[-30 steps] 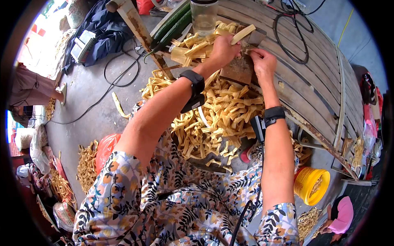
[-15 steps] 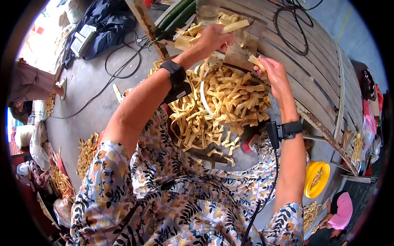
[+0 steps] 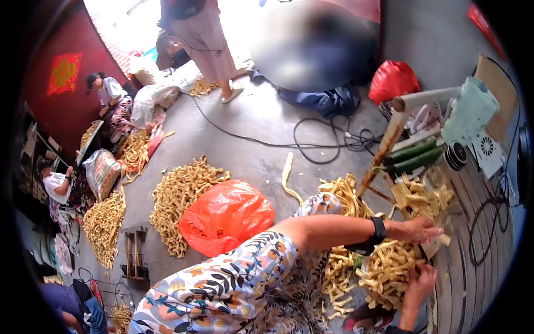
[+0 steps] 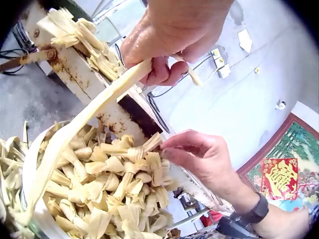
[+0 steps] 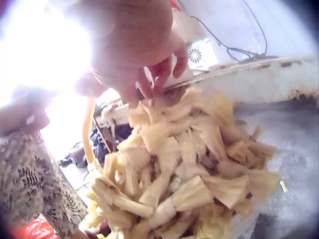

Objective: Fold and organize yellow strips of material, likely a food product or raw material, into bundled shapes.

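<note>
A long yellow tofu skin strip (image 4: 94,107) hangs from my left hand (image 3: 420,229), pinched between curled fingers. Its long tail slants down over the white rim (image 4: 31,167) of a container; a short end pokes out past the fingers. Lower, my right hand (image 3: 421,284) reaches to the edge of the heap of tofu skin knots (image 4: 114,184). There, thumb and fingertips pinch the end of one knot (image 4: 151,143). More flat strips (image 3: 423,197) lie on the bench beyond the left hand.
The slatted bench (image 3: 467,250) runs along the right, with a rusty post (image 3: 384,150), cucumbers (image 3: 411,158) and a looped black cable (image 3: 473,239). On the floor lie a red plastic bag (image 3: 225,217) and a knot pile (image 3: 186,203). People sit at the far left.
The head view has swung left toward the floor and the doorway. My right hand has brought its knot down to the heap. The left hand has kept hold of a strip.
</note>
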Demonstrator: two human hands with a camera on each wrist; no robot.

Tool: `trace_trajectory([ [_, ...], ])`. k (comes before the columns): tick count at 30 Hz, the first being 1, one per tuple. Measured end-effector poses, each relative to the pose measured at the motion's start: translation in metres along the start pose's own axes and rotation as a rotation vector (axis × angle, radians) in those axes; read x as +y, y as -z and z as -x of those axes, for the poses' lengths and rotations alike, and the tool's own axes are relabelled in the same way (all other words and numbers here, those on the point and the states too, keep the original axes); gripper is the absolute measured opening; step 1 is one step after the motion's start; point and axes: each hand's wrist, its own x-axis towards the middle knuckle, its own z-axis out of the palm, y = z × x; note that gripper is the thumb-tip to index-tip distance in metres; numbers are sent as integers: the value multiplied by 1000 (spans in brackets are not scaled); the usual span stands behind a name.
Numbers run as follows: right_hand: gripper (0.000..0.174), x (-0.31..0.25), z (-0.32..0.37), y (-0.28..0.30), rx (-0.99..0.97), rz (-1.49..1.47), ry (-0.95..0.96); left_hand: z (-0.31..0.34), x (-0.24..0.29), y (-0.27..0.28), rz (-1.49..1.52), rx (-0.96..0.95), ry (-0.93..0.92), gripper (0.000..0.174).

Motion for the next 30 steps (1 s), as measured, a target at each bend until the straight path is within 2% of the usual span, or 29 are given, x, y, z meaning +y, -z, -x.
trace_trajectory([
  [1,14,3,-2,5,1,7,-36,-2,-4,-1,30,-4,-17,31],
  [3,9,8,-11,17,168,-199,-187,-16,-30,-2,-355,4,-427,23],
  [4,11,11,-18,24,314,-135,-71,-11,-23,-1,-548,2,-629,19],
  [5,14,10,-21,29,257,-292,-169,0,-18,-8,-538,-12,-607,13],
  [7,19,-4,-30,41,133,-599,-354,8,-18,-25,-722,-3,-698,12],
  [8,30,8,-28,33,-8,-818,-387,13,-12,-31,-707,-47,-738,13],
  [9,33,20,-23,21,-62,-911,-353,20,-3,-38,-692,-91,-774,14],
  [10,35,27,-19,9,-117,-1004,-317,22,-4,-42,-775,-102,-731,17],
  [11,37,35,-17,-1,-175,-1093,-280,23,-8,-43,-819,-97,-798,18],
  [12,43,6,-18,12,-208,-1095,-479,25,-9,-43,-861,-95,-866,19],
  [13,40,10,-16,8,-251,-1075,-463,27,-10,-43,-899,-94,-935,21],
  [15,35,19,-11,4,-328,-1033,-436,34,-9,-41,-907,-105,-859,23],
  [18,20,9,-15,15,-324,-1075,-470,42,7,-29,-893,-117,-763,24],
  [21,19,6,-13,6,-329,-958,-424,42,26,-10,-899,-140,-649,24],
  [22,25,-2,-11,3,-414,-854,-351,37,27,-5,-848,-153,-623,25],
  [23,28,-8,-9,7,-502,-1035,-331,34,29,0,-797,-165,-595,25],
  [25,34,-49,-13,42,-686,-1392,-284,37,34,3,-509,-246,-375,25],
  [26,43,-48,-12,40,-614,-1529,-240,39,28,1,-341,-277,-290,27],
  [28,45,-48,-16,43,-430,-1608,-273,45,14,-11,67,-380,-69,35],
  [29,46,-48,-17,45,-334,-1644,-291,45,4,-16,225,-445,-17,31],
  [30,38,-48,-16,49,-317,-1636,-359,48,2,-21,306,-434,73,29],
])
